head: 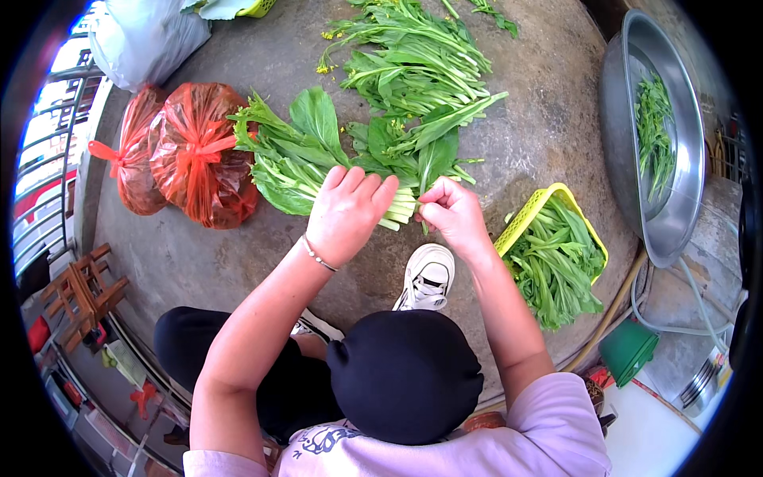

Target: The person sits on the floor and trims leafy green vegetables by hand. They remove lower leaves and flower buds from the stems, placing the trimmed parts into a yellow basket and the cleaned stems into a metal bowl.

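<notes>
My left hand (353,210) is closed over a bunch of leafy flowering greens (286,161). Their pale cut stems stick out to the right of it, and the leaves fan out to the upper left. Close beside those stem ends, my right hand (451,214) pinches a thin green stalk between thumb and fingertips; the fingers partly hide it. Just beyond both hands lie loose leafy stems (417,143) on the concrete floor. A larger pile of greens (417,65), some with small yellow flowers, is spread farther out.
To the right, a yellow plastic basket (524,214) is tipped over with greens spilling out. A metal basin (620,137) holding greens leans beyond it. Tied red plastic bags (202,155) sit at left near a pale plastic bag (149,42). A green bucket (627,352) is at lower right.
</notes>
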A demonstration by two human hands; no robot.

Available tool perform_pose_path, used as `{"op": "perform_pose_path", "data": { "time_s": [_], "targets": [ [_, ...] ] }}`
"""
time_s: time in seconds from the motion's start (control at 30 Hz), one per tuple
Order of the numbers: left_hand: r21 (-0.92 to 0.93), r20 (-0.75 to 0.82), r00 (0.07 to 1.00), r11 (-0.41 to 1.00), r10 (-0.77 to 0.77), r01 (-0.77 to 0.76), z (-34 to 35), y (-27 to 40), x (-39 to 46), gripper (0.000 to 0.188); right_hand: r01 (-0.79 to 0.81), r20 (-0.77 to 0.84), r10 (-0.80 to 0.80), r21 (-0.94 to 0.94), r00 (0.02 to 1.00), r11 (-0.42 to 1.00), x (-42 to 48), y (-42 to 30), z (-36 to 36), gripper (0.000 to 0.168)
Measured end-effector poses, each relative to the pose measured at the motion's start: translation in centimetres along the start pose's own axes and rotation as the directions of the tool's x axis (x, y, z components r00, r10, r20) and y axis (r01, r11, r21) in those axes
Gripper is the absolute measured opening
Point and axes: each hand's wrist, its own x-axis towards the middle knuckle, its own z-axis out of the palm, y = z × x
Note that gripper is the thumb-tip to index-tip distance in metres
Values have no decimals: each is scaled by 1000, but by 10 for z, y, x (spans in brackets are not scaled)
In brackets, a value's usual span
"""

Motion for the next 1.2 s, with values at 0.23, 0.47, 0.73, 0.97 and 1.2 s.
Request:
{"op": "perform_pose_path", "data": {
  "time_s": [0.23,0.47,0.73,0.97,1.2],
  "targets": [
    [-43,96,995,999,-6,10,-6,-11,2,34,45,38,-42,-61,998,997,-3,-8,9,12],
    [-57,60,998,998,-11,14,-8,-12,5,34,-45,88,39,73,995,996,1,-15,5,11],
    [-114,29,1000,993,-9,12,-10,-19,1,34,227,230,-132,-460,964,858,1,-22,4,21],
    [-432,-35,984,891,-172,140,-15,-16,12,40,72,217,-127,245,968,967,-6,-26,13,25],
    [-14,128,984,991,-127,130,-30,-64,-5,31,-135,-118,108,-977,987,165,32,-4,-79,25]
  ]
}}
